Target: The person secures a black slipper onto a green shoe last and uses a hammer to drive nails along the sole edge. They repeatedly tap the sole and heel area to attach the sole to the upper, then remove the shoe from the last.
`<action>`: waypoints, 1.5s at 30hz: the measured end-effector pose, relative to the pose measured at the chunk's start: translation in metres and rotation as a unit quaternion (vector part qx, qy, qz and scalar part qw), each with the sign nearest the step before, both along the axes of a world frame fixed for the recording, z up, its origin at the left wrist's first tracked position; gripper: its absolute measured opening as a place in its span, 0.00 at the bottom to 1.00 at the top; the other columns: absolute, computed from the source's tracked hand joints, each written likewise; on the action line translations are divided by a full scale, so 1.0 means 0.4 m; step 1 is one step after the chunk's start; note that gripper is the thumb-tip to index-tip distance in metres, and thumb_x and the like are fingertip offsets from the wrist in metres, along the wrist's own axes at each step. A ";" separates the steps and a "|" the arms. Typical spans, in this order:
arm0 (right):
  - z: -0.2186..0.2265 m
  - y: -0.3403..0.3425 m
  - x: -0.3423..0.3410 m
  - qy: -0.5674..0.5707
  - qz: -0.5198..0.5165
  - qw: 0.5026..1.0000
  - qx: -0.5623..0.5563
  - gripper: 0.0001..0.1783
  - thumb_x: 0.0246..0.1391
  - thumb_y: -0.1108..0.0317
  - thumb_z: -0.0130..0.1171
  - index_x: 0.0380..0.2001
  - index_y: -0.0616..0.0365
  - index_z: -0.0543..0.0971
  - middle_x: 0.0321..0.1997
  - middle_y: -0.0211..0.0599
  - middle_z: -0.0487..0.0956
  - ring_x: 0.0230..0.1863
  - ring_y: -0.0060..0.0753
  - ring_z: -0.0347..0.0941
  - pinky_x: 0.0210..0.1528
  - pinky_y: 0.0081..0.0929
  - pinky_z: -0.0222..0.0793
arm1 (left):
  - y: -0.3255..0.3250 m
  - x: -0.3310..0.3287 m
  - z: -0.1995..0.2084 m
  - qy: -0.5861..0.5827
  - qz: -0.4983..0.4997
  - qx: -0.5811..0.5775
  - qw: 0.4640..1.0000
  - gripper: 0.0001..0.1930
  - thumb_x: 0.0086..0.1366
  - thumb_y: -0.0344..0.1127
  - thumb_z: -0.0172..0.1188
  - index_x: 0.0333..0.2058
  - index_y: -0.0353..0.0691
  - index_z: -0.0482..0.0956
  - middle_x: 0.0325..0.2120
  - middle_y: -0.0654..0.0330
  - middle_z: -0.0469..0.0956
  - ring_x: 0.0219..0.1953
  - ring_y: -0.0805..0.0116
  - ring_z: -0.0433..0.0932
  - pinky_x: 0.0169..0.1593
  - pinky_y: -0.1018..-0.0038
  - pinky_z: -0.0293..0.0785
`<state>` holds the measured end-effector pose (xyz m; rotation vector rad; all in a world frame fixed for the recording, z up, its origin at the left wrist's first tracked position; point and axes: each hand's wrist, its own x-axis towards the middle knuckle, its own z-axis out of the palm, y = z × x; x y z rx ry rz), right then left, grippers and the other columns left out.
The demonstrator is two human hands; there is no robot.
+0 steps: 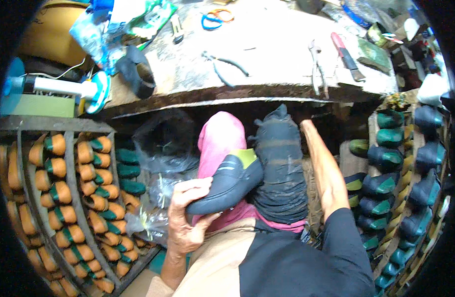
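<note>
My left hand (185, 218) grips the toe end of a dark shoe (227, 183), thumb below and fingers along its side. A yellow-green piece (246, 157) shows in the shoe's opening. The shoe is held tilted over my lap, against my pink-covered knee (221, 131). Beside it is my other leg, wrapped in dark cloth (281, 163). My right forearm (324, 166) reaches forward to the shadow under the bench edge, where the fingers of my right hand are hidden.
On the workbench (272, 54) ahead lie pliers (222, 67), pincers (315, 67), a red-handled knife (344, 52), scissors (217, 20) and a dark shoe piece (137, 72). Racks of orange shoe forms (56, 168) stand left; dark shoes on green forms (381, 185) line the right. Clear plastic bags (163, 143) lie near my left leg.
</note>
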<state>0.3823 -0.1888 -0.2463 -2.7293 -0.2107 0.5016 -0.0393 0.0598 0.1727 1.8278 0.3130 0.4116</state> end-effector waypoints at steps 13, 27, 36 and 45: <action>0.417 -0.362 -0.366 0.075 -0.070 0.950 0.296 0.24 0.74 0.54 0.69 0.27 0.60 0.78 0.23 0.24 0.70 0.26 0.18 0.62 0.28 0.30 0.58 | -0.069 0.090 -0.014 -0.087 0.131 0.141 0.977 0.07 0.72 0.32 0.65 0.33 0.37 0.83 0.30 0.54 0.84 0.32 0.55 0.84 0.41 0.61 0.81; 0.734 -0.393 -0.535 0.034 -0.091 0.902 0.420 0.22 0.84 0.47 0.55 0.39 0.51 0.76 0.21 0.15 0.63 0.19 0.09 0.55 0.20 0.18 0.47 | 0.077 0.074 -0.168 -0.060 0.293 0.009 0.954 0.30 0.89 0.46 0.34 0.30 0.39 0.78 0.24 0.57 0.84 0.27 0.59 0.80 0.43 0.64 0.75; 1.050 0.050 -0.652 0.115 0.297 0.899 0.301 0.19 0.72 0.54 0.68 0.47 0.63 0.85 0.25 0.49 0.83 0.23 0.51 0.83 0.29 0.44 0.77 | 0.064 0.091 -0.173 -0.042 0.301 0.072 0.950 0.30 0.88 0.47 0.33 0.30 0.38 0.76 0.24 0.55 0.83 0.26 0.60 0.79 0.41 0.65 0.75; 1.072 0.058 -0.679 0.065 0.315 0.918 0.231 0.16 0.73 0.58 0.64 0.42 0.63 0.87 0.28 0.51 0.85 0.27 0.54 0.83 0.33 0.46 0.77 | 0.065 0.086 -0.183 -0.042 0.313 0.042 0.948 0.34 0.89 0.52 0.33 0.28 0.37 0.77 0.23 0.54 0.82 0.27 0.62 0.79 0.41 0.66 0.76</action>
